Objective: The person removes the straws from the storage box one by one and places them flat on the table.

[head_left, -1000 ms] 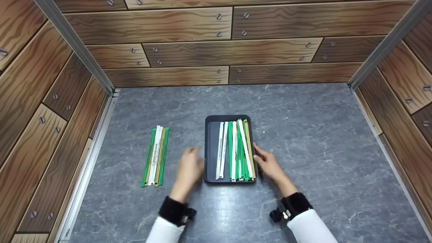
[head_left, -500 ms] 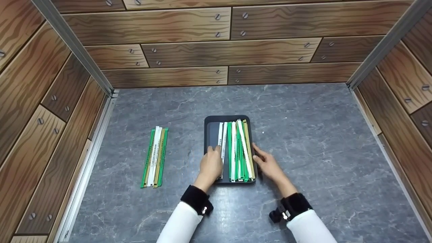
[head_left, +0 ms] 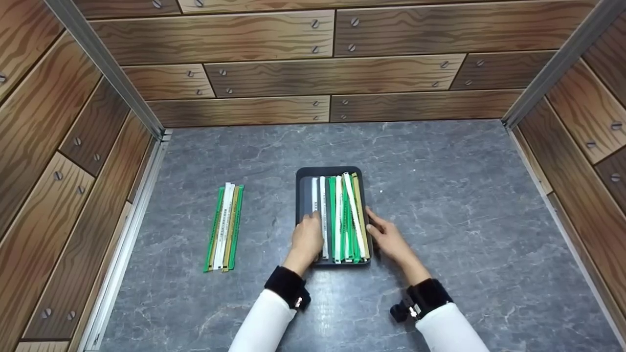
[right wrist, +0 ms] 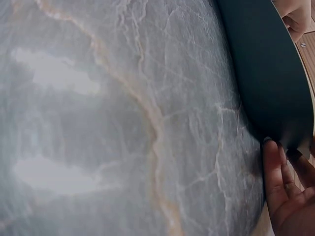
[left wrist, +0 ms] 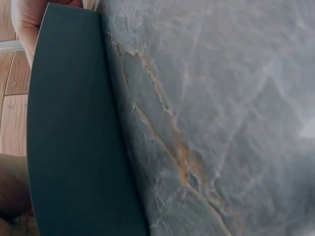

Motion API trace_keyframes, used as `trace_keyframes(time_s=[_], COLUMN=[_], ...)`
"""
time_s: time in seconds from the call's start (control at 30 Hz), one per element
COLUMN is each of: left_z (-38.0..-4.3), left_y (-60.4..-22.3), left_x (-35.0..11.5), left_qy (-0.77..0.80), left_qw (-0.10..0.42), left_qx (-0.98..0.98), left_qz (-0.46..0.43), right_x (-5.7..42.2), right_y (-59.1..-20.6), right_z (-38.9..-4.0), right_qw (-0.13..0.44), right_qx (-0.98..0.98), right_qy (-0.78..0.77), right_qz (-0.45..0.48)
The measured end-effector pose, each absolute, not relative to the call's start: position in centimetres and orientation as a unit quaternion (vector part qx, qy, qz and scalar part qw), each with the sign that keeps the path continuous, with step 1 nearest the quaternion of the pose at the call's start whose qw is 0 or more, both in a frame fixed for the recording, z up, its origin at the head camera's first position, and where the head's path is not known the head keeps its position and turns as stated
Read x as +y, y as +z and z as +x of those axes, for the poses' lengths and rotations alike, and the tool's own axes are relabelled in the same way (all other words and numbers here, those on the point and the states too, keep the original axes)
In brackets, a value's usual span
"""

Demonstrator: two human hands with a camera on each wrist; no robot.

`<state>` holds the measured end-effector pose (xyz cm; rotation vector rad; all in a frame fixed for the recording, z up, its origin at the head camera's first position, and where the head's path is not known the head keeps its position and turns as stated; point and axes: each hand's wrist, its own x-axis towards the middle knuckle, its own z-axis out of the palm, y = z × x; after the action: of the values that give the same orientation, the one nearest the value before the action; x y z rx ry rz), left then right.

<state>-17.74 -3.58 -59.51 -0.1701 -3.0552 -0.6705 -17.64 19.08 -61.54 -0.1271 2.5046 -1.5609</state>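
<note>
A black tray (head_left: 305, 172) holds several long, thin wrapped straws (head_left: 346, 220) in white, green and gold, packed towards its right side. My left hand (head_left: 307, 239) reaches over the tray's left side, fingers curled, and pinches a white wrapped straw (head_left: 314, 193). That straw's lower part is hidden under the hand. Beside it lies another white straw (head_left: 324, 220). My right hand (head_left: 390, 239) holds the tray's right edge, thumb at the rim. In the right wrist view its fingers (right wrist: 278, 172) are against the tray's outer wall near the corner.
Left of the tray, a row of green, gold and white wrapped straws (head_left: 225, 227) lies on the grey marbled table (head_left: 450, 195). Wood-patterned panels (head_left: 274, 78) wall in the back and both sides.
My left hand has moved right from the table into the tray and gripped the leftmost white straw. That straw has shifted slightly left, away from its neighbour. My right hand has stayed put.
</note>
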Motion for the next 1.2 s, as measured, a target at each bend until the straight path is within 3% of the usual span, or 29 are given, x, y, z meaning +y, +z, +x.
trace_keyframes(time_s=[0.53,0.8,1.2], left_z=[-18.1,-17.8,-17.9], left_y=[-58.8,-56.7,-54.0], left_x=[-4.1,-5.3,-11.1], left_qy=[-0.262,-0.369,-0.425], left_qw=[-0.006,0.023,0.069], left_qx=[-0.964,-0.928,-0.901], left_qz=[-0.041,-0.04,0.058], right_x=[19.0,19.0,18.9], right_y=[-61.2,-61.3,-61.3], right_z=[-17.7,-17.6,-17.7], right_qw=[0.109,0.11,0.105], right_qx=[0.844,0.844,0.852], right_qy=[-0.524,-0.524,-0.512], right_qz=[-0.037,-0.04,-0.035])
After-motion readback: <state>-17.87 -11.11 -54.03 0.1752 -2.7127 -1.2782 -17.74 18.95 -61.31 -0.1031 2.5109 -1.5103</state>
